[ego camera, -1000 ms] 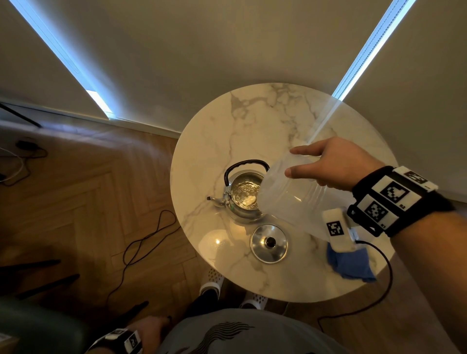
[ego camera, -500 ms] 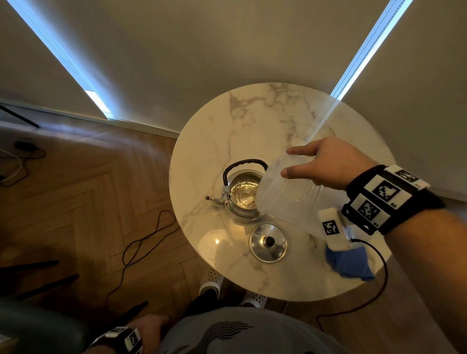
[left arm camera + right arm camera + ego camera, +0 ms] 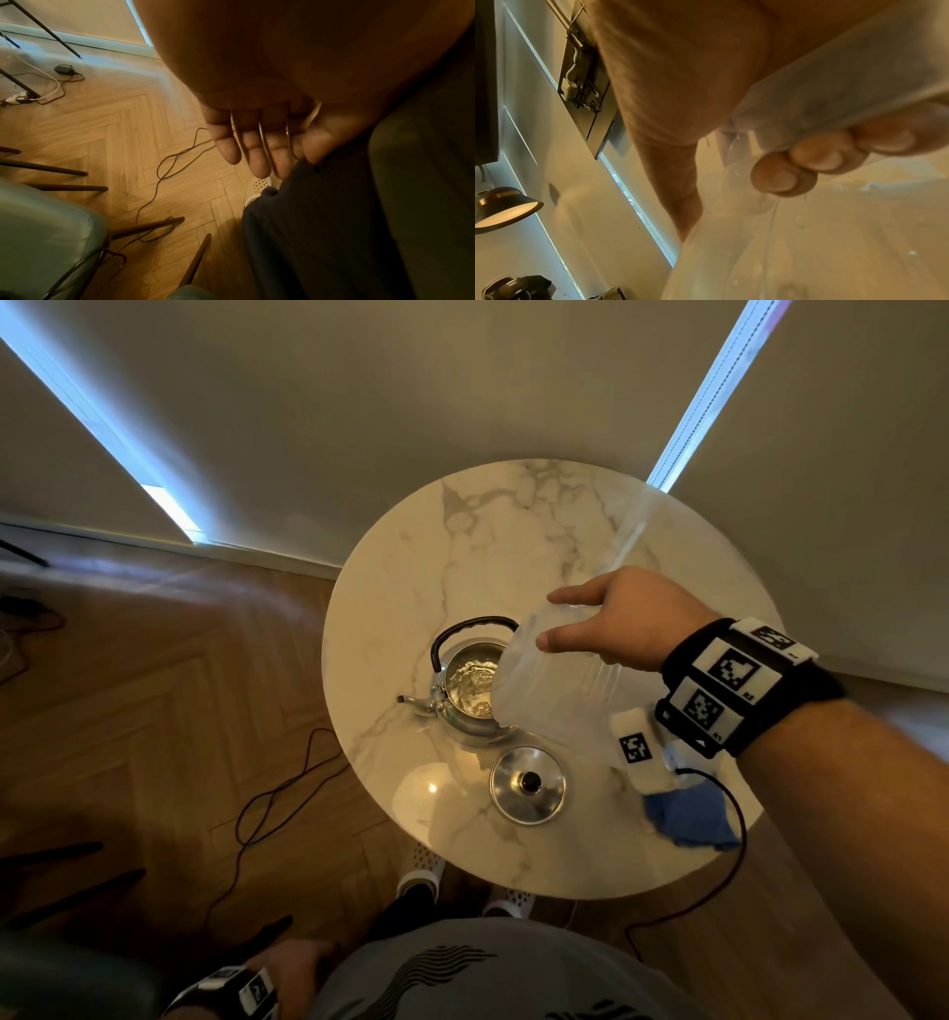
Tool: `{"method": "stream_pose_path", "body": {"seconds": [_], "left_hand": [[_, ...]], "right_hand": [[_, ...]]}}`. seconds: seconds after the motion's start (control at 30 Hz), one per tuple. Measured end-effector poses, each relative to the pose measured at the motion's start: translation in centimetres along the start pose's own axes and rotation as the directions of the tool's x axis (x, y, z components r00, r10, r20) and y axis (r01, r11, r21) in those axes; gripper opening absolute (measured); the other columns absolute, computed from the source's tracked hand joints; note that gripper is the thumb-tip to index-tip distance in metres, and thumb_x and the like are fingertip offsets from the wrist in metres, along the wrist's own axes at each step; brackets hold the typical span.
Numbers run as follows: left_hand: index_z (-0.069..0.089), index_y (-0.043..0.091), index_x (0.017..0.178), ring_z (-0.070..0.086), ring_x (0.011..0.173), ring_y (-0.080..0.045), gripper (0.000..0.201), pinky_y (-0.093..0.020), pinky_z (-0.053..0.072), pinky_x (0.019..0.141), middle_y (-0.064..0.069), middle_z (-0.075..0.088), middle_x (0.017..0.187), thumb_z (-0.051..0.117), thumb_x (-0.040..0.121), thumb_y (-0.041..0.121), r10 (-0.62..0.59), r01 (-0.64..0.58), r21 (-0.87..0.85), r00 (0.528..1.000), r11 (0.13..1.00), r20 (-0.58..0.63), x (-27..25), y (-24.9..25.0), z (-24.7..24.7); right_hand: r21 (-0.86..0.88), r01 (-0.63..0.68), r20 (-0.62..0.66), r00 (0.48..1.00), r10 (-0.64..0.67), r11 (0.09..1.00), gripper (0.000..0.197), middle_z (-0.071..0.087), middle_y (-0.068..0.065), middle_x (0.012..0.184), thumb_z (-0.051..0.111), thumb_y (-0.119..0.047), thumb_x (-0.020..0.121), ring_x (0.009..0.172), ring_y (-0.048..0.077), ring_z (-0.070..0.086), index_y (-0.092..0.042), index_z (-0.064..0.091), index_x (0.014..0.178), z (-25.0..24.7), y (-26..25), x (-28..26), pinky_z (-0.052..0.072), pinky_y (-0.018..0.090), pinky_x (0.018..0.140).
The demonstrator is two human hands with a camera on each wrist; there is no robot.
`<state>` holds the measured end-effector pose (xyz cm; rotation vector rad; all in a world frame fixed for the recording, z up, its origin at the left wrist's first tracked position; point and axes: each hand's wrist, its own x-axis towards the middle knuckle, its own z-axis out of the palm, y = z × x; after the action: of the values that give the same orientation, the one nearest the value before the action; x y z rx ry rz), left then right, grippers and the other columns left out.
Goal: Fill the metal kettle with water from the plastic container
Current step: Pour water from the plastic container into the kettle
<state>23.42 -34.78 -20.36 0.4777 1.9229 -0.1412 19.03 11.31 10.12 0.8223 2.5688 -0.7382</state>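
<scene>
— Standing near the middle of the round white marble bench (image 3: 462, 546), the shiny metal kettle (image 3: 464, 695) has its mouth uncovered and its black arched handle (image 3: 470, 629) raised; rippling water shows inside, and the spout points left.

— And the container?

— A translucent, ribbed plastic container (image 3: 554, 690) is tipped over the kettle, its lip hanging right above the open mouth. The right hand (image 3: 629, 618) grips it from above: thumb on the near wall, index finger stretched along the upper rim. In the right wrist view, the fingers (image 3: 818, 156) are curled over the container's edge and pressed against the clear wall.

— Where is the lid?

— A round metal lid with a black knob (image 3: 528, 785) lies flat on the bench just in front of the kettle, apart from it. A crumpled blue cloth (image 3: 690, 819) lies at the bench's near right edge, beside a black cable (image 3: 734, 814) that runs from the wrist down over the edge.

— And the other hand?

— The left hand (image 3: 257, 142) hangs low by the person's dark trouser leg, fingers straight, close together and holding nothing. Below it is a herringbone wood floor (image 3: 115, 142) with a thin dark cord (image 3: 164, 168) looping across it, dark chair legs (image 3: 64, 172) and a pale green seat cushion (image 3: 38, 233) to the left. A white perforated shoe (image 3: 258, 186) peeks out beneath the fingertips.
</scene>
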Motion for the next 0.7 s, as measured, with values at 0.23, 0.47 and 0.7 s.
{"method": "stream_pose_path", "body": {"seconds": [0.23, 0.47, 0.7], "left_hand": [[0.061, 0.05, 0.11, 0.053, 0.128, -0.013, 0.026, -0.022, 0.037, 0.108, 0.008, 0.057, 0.139, 0.05, 0.088, 0.044, 0.09, -0.09, -0.014, 0.996, 0.996, 0.009, 0.0, 1.0, -3.0], [0.047, 0.042, 0.068, 0.057, 0.084, -0.004, 0.017, -0.013, 0.041, 0.077, 0.014, 0.056, 0.079, 0.052, 0.083, 0.047, 0.149, -0.149, 0.005, 0.987, 0.989, -0.059, -0.7, 3.8, -5.5], [0.049, 0.042, 0.078, 0.059, 0.083, -0.004, 0.008, -0.015, 0.043, 0.073, 0.017, 0.058, 0.082, 0.055, 0.081, 0.046, 0.197, -0.198, 0.002, 0.975, 0.98, -0.1, -0.9, 6.1, -8.2]], "right_hand": [[-0.001, 0.015, -0.011, 1.0, -0.015, 1.0, 0.068, 0.063, -0.003, 0.139, 0.076, -0.063, 0.074, 0.106, 0.018, 0.066, -0.04, 0.062, 0.137, 0.1, -0.1, 0.1, 0.052, 0.044, 0.099], [0.016, 0.033, -0.007, 0.999, -0.033, 0.999, 0.068, 0.065, -0.003, 0.136, 0.077, -0.062, 0.075, 0.106, 0.016, 0.066, -0.04, 0.062, 0.137, 0.2, 0.3, 0.3, 0.051, 0.038, 0.096], [0.048, 0.05, -0.006, 0.999, -0.05, 0.998, 0.069, 0.063, -0.004, 0.14, 0.077, -0.062, 0.074, 0.11, 0.017, 0.065, -0.04, 0.062, 0.137, 0.6, 1.2, 0.5, 0.049, 0.038, 0.099]]}}
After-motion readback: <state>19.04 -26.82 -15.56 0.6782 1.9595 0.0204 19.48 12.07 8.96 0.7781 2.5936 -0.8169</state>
